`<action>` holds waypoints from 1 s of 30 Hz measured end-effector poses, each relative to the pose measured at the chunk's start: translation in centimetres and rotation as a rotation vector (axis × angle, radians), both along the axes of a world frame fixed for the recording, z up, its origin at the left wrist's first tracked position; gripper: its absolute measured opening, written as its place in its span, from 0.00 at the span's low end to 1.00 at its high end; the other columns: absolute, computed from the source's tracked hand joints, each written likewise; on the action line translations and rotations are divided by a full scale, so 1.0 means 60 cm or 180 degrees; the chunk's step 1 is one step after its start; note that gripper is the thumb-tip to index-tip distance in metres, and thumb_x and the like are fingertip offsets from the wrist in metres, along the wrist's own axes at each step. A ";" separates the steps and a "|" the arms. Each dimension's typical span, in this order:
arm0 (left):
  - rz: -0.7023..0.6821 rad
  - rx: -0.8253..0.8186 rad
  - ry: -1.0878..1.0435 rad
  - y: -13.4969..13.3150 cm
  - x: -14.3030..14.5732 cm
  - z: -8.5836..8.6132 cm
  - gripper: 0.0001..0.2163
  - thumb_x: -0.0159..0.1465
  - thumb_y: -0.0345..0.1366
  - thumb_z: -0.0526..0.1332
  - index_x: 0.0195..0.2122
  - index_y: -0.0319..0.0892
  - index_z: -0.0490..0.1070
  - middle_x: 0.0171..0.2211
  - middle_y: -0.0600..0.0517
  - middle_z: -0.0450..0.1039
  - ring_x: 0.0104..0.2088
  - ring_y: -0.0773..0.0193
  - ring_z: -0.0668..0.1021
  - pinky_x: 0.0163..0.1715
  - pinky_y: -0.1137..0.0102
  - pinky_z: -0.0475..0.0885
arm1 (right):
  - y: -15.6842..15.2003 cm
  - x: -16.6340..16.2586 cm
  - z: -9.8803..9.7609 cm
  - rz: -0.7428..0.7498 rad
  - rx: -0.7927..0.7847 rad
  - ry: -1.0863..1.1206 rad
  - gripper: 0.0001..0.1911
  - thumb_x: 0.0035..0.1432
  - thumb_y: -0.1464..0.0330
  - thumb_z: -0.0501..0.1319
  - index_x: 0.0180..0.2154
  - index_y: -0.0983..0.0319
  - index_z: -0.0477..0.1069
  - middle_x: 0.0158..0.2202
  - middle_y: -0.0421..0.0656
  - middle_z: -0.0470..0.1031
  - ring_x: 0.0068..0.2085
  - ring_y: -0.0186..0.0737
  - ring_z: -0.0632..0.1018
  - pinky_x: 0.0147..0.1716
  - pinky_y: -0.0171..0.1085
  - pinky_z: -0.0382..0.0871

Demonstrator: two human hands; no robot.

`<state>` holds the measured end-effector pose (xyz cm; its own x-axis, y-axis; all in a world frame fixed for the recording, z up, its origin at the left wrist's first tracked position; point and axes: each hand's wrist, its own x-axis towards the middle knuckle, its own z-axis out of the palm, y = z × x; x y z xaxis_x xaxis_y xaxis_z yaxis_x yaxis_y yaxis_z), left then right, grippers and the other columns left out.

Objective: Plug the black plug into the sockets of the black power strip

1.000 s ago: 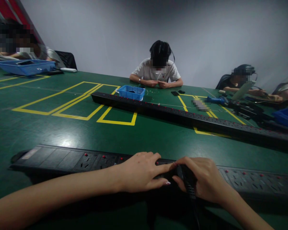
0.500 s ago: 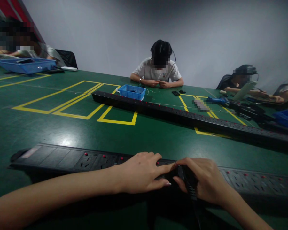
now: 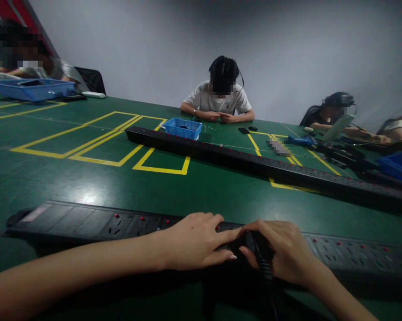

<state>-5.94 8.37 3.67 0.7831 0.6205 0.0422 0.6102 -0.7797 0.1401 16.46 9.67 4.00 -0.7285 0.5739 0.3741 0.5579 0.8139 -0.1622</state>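
A long black power strip point(image 3: 90, 218) with red indicator lights lies across the near part of the table. Resting over its middle, my left hand point(image 3: 201, 243) has its index finger and thumb stretched towards my right hand. My right hand point(image 3: 277, 247) is closed round a black power plug point(image 3: 252, 240) at the strip's sockets. The plug's cord point(image 3: 266, 269) hangs down towards me. Its prongs are hidden, so how far it sits in a socket cannot be seen.
A second long black power strip point(image 3: 241, 162) lies diagonally behind. Beyond it stands a small blue basket point(image 3: 184, 129); a larger blue tray point(image 3: 36, 90) is at far left. Yellow tape point(image 3: 97, 160) marks the green table. A co-worker point(image 3: 221, 98) sits opposite; others sit left and right.
The whole view has shifted slightly, with the scene sliding a little to the left. Both hands keep the same pose at the plug and strip.
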 end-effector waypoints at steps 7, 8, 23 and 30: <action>0.0014 0.0036 -0.0040 -0.002 0.000 0.001 0.22 0.66 0.48 0.46 0.60 0.49 0.51 0.43 0.45 0.67 0.40 0.56 0.74 0.37 0.63 0.71 | -0.001 0.004 -0.001 -0.0021 -0.0022 -0.0076 0.09 0.55 0.64 0.56 0.36 0.63 0.68 0.25 0.41 0.74 0.24 0.32 0.74 0.21 0.30 0.61; 0.0019 0.0038 -0.0036 -0.002 0.001 0.002 0.22 0.66 0.48 0.46 0.60 0.49 0.51 0.42 0.46 0.68 0.40 0.56 0.74 0.37 0.62 0.71 | -0.001 0.004 -0.001 -0.0025 0.0001 -0.0068 0.09 0.55 0.64 0.56 0.36 0.63 0.68 0.25 0.41 0.74 0.23 0.32 0.74 0.21 0.30 0.61; 0.0032 0.0043 -0.0072 -0.002 0.001 0.000 0.22 0.66 0.48 0.47 0.60 0.49 0.53 0.42 0.46 0.67 0.39 0.56 0.73 0.36 0.64 0.70 | 0.001 0.000 0.000 -0.0055 0.0004 -0.0024 0.10 0.54 0.63 0.56 0.35 0.62 0.68 0.23 0.40 0.74 0.21 0.31 0.72 0.19 0.30 0.58; 0.0036 -0.0060 0.0044 -0.001 0.002 0.004 0.22 0.66 0.48 0.46 0.60 0.50 0.52 0.42 0.46 0.67 0.40 0.55 0.73 0.36 0.62 0.71 | 0.002 0.001 -0.001 -0.0043 -0.0075 -0.0003 0.10 0.54 0.63 0.56 0.35 0.63 0.67 0.24 0.40 0.74 0.21 0.32 0.73 0.19 0.30 0.58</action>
